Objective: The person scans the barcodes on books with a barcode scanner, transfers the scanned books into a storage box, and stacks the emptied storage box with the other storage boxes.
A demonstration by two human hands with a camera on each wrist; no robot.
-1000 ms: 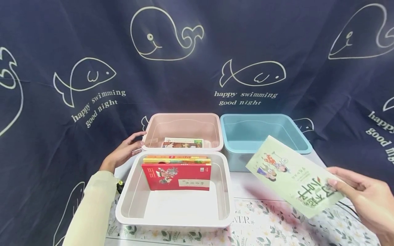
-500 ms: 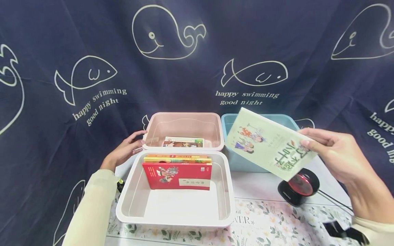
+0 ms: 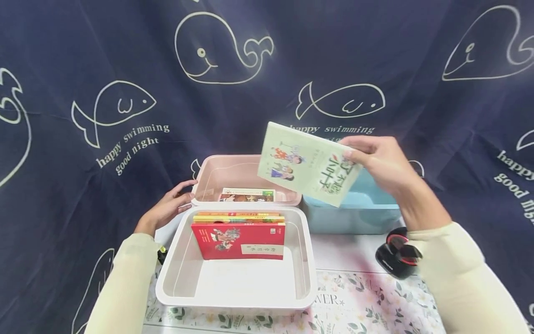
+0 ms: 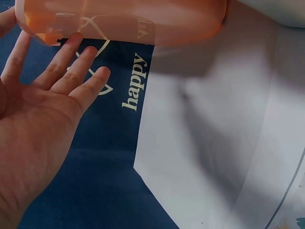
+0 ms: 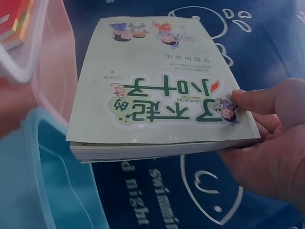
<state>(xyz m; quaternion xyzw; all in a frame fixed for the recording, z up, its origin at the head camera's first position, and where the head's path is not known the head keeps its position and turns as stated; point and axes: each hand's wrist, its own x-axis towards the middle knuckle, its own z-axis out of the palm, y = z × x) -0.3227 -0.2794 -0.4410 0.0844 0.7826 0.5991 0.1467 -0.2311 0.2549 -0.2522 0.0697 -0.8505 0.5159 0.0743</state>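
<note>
From where I sit, the head view puts the right hand [image 3: 377,160] right of centre, pinching the pale green book [image 3: 306,162] at one end, thumb on its cover. I see the book tilted in mid-air near the centre of the frame, overlapping the right part of the pink bin [image 3: 227,174] and the left part of the blue bin [image 3: 354,221]. Left of centre, I have the left hand [image 3: 168,207] with its fingers spread at the pink bin's left side; I cannot tell whether every fingertip touches. Inside the pink bin lies a book with a brown picture [image 3: 247,197]. At lower centre, the white bin [image 3: 246,283] holds a red book [image 3: 225,243], with yellow and orange books behind it. A black device [image 3: 390,260] stands at lower right on the surface [image 3: 346,253].
</note>
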